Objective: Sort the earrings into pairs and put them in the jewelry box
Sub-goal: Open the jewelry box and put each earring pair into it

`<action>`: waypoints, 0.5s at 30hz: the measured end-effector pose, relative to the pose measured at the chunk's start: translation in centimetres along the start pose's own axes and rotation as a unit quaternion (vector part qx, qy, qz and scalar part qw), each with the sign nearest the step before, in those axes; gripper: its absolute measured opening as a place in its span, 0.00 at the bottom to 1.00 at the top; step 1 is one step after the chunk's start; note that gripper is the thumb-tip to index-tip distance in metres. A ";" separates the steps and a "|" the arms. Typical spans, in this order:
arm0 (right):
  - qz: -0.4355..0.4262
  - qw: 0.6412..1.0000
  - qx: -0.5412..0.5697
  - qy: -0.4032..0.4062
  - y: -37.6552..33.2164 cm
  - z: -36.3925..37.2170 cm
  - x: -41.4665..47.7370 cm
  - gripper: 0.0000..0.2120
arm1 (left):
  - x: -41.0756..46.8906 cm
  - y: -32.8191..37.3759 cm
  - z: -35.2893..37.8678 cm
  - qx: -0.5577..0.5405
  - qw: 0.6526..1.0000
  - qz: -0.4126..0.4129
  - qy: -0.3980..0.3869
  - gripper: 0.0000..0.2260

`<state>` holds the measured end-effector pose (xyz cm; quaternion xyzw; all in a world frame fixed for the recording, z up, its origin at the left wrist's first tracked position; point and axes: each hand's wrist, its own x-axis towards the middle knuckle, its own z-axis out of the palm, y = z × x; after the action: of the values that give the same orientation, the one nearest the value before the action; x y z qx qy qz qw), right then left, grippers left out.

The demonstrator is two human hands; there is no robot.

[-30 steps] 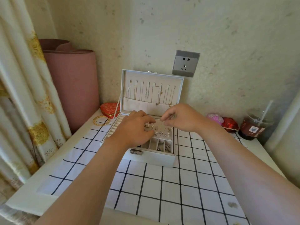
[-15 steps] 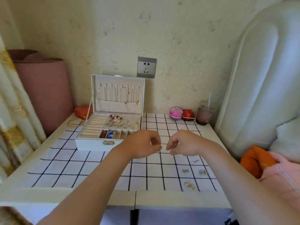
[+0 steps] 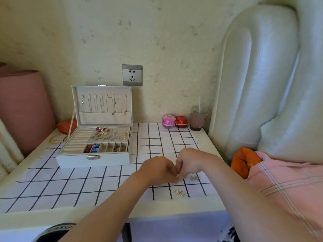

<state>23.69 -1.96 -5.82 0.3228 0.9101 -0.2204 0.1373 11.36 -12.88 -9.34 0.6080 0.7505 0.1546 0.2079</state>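
Now both hands meet low and right of centre in the frame, over the white cloth with a black grid that covers the white desk. The left hand and the right hand have their fingers curled inward, tips touching. Whether either grip pinches an earring is hidden behind the knuckles, so I cannot tell.

Just below them lie two small gold hoop earrings, side by side. Just right of the fingertips sit two small silvery earrings. The open white jewelry box stands left of centre, well apart, with many pieces already on its stud panel.

The step in hand looks like matching or lifting a pair off the cloth. The next move calls for a fine pinch on both pieces, then a steady carry up-left to the box.
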 end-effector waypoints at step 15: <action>-0.009 0.998 0.066 0.002 -0.9 0.0 1.2 0.05 | 0.7 -2.4 -1.5 -0.039 0.999 0.015 0.023 0.04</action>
<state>22.18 -1.96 -6.06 0.3232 0.8967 -0.2808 0.1122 8.50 -12.64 -9.32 0.6073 0.7391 0.2007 0.2114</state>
